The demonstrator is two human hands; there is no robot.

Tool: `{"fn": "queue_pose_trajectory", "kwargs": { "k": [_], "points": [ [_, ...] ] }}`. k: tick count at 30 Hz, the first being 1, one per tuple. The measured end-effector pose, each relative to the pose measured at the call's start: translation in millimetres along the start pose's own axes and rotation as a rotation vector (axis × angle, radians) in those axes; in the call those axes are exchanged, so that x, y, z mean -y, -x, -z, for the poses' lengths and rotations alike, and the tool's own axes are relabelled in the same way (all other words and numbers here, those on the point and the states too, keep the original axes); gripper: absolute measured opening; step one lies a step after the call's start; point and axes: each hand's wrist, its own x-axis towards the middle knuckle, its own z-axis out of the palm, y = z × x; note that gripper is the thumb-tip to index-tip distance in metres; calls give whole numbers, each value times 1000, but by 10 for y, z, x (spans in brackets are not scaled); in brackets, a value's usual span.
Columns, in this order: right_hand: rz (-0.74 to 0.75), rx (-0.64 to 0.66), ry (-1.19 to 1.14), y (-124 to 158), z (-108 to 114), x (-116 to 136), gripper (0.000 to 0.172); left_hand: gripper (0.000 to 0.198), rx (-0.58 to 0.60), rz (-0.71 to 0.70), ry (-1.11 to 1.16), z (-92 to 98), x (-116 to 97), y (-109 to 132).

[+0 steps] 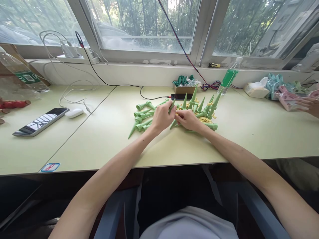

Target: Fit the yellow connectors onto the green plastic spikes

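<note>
The left hand [161, 118] was closed around a green plastic cone spike [171, 105]. The right hand [188, 119], just beside it, dug in small yellow plastic bits [205, 120]; I could not tell if it held one. Left of the grip lay a neat bunch of spikes [143, 119], likely done. A messy heap of spikes [204, 105] lay to the right, likely left to do. The pale green table [224, 142] was bare toward its near edge.

Phones: two, one lower left [41, 121], one centre [181, 96].
Plastic bottles: two, one far left [22, 76], one upper right [228, 78].
Computer mouse [74, 113]: one.
Cardboard box [184, 89]: one.
Tissue pack [256, 89]: one.
Green spikes [143, 115]: well over a dozen, heaped at centre and overlapping, exact count unclear.
</note>
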Motion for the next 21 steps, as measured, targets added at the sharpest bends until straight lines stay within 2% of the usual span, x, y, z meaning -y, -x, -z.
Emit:
{"fn": "queue_pose_trajectory", "kwargs": {
  "k": [4,14,18,21],
  "points": [
    [-1,1,1,0,-4,-11,40,32,7,6,-3,-1,-10,-1],
    [1,26,-27,5,16,2,51,32,-4,5,3,11,-10,-3],
    [0,10,-13,5,7,3,46,31,4,6,-5,13,-18,-3],
    [-2,-3,-8,7,0,2,36,31,11,6,-11,11,-24,-3]
  ]
}}
